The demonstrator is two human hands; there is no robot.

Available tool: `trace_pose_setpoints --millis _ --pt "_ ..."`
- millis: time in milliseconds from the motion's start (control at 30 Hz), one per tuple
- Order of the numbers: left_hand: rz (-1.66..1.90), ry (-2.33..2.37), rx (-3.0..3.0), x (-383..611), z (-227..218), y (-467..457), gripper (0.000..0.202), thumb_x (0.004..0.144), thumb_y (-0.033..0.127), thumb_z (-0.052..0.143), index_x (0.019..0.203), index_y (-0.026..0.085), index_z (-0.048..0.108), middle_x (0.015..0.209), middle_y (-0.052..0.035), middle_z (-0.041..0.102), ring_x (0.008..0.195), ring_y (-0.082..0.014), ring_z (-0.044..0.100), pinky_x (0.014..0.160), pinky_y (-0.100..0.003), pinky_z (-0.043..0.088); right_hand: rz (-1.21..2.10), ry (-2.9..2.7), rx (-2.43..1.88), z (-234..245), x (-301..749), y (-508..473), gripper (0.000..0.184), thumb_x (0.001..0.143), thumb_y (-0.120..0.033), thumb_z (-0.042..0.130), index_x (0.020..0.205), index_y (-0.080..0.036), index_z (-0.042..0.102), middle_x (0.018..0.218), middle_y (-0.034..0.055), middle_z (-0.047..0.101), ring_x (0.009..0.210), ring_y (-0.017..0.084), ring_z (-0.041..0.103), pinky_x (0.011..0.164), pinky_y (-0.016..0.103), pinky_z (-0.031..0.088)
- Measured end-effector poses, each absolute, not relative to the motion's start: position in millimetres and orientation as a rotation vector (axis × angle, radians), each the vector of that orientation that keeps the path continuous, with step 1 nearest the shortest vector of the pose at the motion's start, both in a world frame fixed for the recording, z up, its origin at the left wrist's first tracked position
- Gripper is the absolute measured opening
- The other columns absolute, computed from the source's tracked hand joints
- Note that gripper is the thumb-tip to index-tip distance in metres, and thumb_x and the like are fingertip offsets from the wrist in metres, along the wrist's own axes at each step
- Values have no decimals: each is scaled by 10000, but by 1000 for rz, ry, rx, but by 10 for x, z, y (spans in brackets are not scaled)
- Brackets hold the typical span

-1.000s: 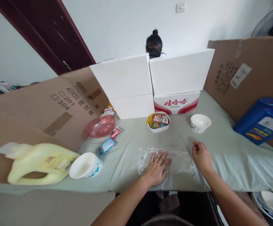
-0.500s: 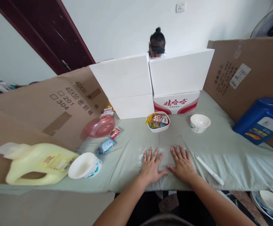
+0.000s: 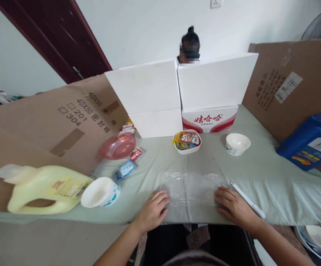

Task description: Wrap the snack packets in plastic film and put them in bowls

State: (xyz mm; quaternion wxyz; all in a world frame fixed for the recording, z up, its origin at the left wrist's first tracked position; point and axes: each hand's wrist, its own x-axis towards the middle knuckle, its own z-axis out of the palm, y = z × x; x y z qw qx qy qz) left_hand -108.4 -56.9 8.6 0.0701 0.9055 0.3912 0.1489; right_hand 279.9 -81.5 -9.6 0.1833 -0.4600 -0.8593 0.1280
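Observation:
A clear plastic sheet [image 3: 192, 189] lies flat on the pale green cloth-covered table [image 3: 273, 181] in front of me. My left hand [image 3: 152, 211] rests at the sheet's left near corner, fingers curled on its edge. My right hand [image 3: 234, 208] rests at the right near corner, fingers bent and touching the sheet. A white flat stick [image 3: 247, 200] lies just right of my right hand. Beyond the sheet stand a white bowl of wrapped snacks [image 3: 187, 142] and an empty white bowl [image 3: 237, 143].
A yellow jug [image 3: 42, 188] and a white bowl [image 3: 100, 191] lie at the left, with a pink bowl [image 3: 117, 145] and loose snack packets [image 3: 125, 170]. A blue jug [image 3: 311, 142] leans at right. Cardboard walls and white boxes [image 3: 177, 92] enclose the table; a person sits behind them.
Both hands slid apart and back from the sheet's middle to its near corners. The white stick, laid down by my right hand earlier, stays on the cloth.

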Motion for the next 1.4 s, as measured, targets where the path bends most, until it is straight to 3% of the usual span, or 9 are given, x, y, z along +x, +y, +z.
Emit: trace_pose_setpoints --millis 133,367,533,767,867,967,1133,1267,1400 --pt "522 1146 2657 -1083 63 -520 292 866 85 430 991 214 660 1060 -73 674 1100 -213 592 969 -390 505 398 -2374 -1285 -74 2813 -857 246 958 -271 450 1066 -262 671 1146 51 672 1138 213 578 990 422 459" --pt "589 1499 2340 -987 112 -234 215 899 159 405 930 212 611 883 -34 670 837 -170 642 784 -297 519 419 -2183 -1454 -5 2686 -613 265 968 -256 344 974 -210 605 986 74 679 943 189 635 858 351 492" --pt "447 1906 2252 -773 51 95 229 912 135 414 1016 198 607 979 -46 683 901 -176 645 823 -284 481 296 -2082 -1919 -23 2476 -202 272 980 -265 310 1037 -182 563 962 84 686 831 202 670 698 302 493" --pt "372 2111 2220 -627 -63 203 232 957 209 417 1001 194 644 1001 -60 666 857 -184 641 766 -275 469 134 -2053 -2118 -151 2276 -37 226 946 -173 350 944 -153 575 898 131 666 673 212 663 571 299 460" --pt "355 2175 2213 -621 -26 199 217 945 244 448 978 185 654 975 -80 647 871 -215 625 783 -312 475 80 -2055 -2129 -99 2279 -71 233 944 -170 350 953 -148 582 888 131 659 695 218 660 613 324 486" --pt "520 2191 2315 -545 53 152 209 914 237 488 1011 161 657 1051 -129 614 1029 -280 568 889 -398 456 6 -2067 -2079 23 2246 -121 260 955 -226 364 1026 -144 600 1037 163 644 946 274 640 799 398 494" --pt "694 1702 2618 -118 34 -25 331 936 204 406 1206 148 590 1295 -137 556 1271 -284 439 1060 -458 360 -82 -2320 -1524 30 1940 -196 400 947 -296 415 1305 -164 534 1404 125 497 1342 286 377 1111 468 282" --pt "361 1593 2611 40 -139 -70 561 947 314 416 1467 130 317 1538 -135 311 1439 -315 203 1134 -538 238 34 -2500 -1386 -183 1827 -181 540 935 -355 435 1435 -154 398 1498 103 387 1393 281 310 1131 500 241" --pt "126 1742 2510 -328 -215 17 649 943 452 429 1499 164 260 1577 -137 187 1458 -325 128 1154 -548 171 87 -2443 -1632 -296 2103 -163 588 936 -409 434 1446 -121 376 1512 124 348 1404 299 286 1129 523 223"
